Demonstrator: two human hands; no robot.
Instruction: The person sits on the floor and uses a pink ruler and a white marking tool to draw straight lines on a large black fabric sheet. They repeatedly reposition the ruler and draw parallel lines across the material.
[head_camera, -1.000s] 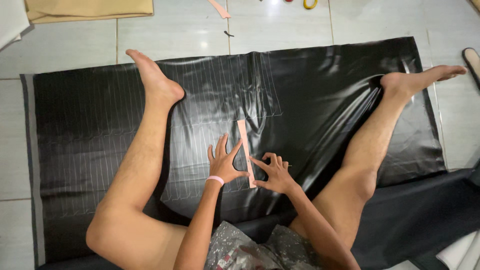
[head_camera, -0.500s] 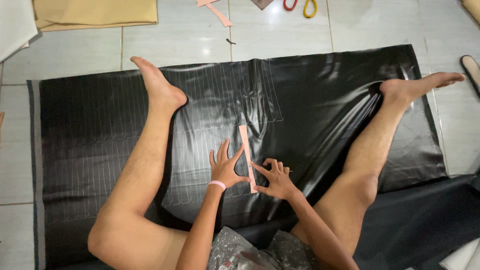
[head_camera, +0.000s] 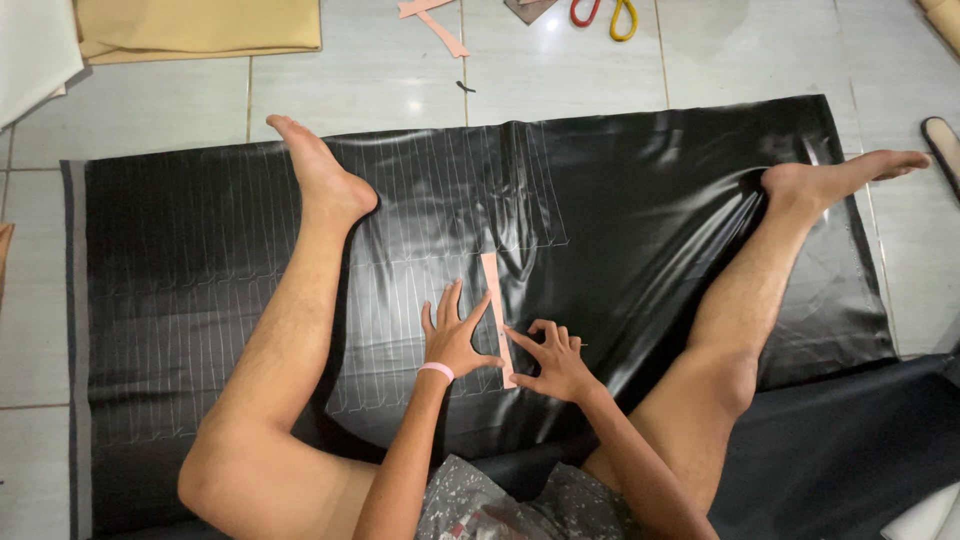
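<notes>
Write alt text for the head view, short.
Seen from above, a person sitting on a tiled floor presses a narrow pink strip flat on a shiny black sheet with the left hand, while the right hand rests at its edge. Bare legs spread across the sheet; rows of thin traced lines cover its left part.

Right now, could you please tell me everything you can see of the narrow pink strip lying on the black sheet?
The pink strip is a long, narrow, flat piece, like card. It lies nearly upright in the view, slightly tilted, on the glossy black sheet at the edge of the rows of fine white traced lines. The left hand presses its left edge with spread fingers; the right hand touches its lower right side.
</notes>
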